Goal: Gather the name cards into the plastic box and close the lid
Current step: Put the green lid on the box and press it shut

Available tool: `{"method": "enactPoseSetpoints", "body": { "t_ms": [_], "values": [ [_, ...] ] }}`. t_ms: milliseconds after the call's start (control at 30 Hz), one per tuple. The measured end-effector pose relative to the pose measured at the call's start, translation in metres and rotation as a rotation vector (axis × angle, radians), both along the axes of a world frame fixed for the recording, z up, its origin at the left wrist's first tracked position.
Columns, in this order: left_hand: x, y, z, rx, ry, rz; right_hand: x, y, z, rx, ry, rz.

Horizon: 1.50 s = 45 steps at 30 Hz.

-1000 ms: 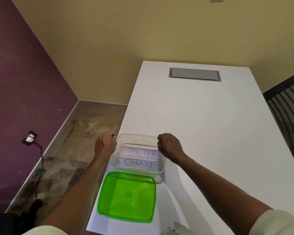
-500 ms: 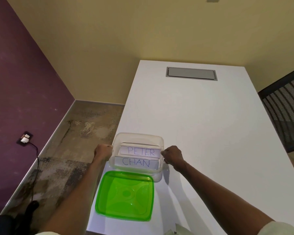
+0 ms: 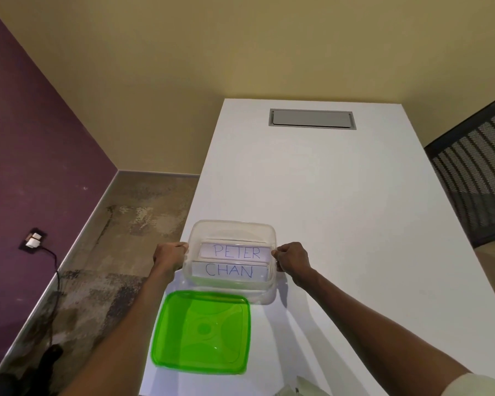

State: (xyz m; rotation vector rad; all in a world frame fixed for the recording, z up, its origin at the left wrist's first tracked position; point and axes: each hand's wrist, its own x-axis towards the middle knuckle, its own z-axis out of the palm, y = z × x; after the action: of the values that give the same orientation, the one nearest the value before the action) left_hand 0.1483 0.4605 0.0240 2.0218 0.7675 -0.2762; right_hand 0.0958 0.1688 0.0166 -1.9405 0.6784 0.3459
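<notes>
A clear plastic box [image 3: 232, 227] stands near the left front of the white table [image 3: 340, 212]. Inside it lie white name cards, one reading PETER [image 3: 236, 250] and one reading CHAN [image 3: 229, 270]. My left hand [image 3: 168, 257] grips the box's left rim and my right hand [image 3: 292, 260] grips its right rim. The green lid [image 3: 202, 332] lies flat on the table just in front of the box, apart from both hands.
A grey cable hatch [image 3: 312, 119] is set into the table's far end. A black mesh chair [image 3: 477, 170] stands at the right. The table's left edge runs close by the box; below it is bare floor, a wall socket [image 3: 33, 240] and a cable.
Both hands have slid from the box's far corners back along its sides to the middle of the left and right rims. The box and lid stay where they were.
</notes>
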Motion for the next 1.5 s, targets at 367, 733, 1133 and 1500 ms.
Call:
{"method": "enactPoseSetpoints", "body": {
  "t_ms": [367, 733, 1133, 1500],
  "values": [
    [0.017, -0.109, 0.013, -0.214, -0.065, -0.074, -0.007, -0.108, 0.018, -0.045, -0.070, -0.095],
    [0.037, -0.226, 0.015, -0.304, -0.072, -0.194, 0.005, -0.225, 0.028, -0.070, -0.079, -0.166],
    [0.060, -0.278, -0.004, -0.246, -0.030, -0.311, 0.033, -0.273, 0.007, -0.107, -0.038, -0.196],
    [0.080, -0.280, -0.015, -0.249, -0.028, -0.387, 0.053, -0.282, -0.009, -0.125, -0.014, -0.186]
  ]
}}
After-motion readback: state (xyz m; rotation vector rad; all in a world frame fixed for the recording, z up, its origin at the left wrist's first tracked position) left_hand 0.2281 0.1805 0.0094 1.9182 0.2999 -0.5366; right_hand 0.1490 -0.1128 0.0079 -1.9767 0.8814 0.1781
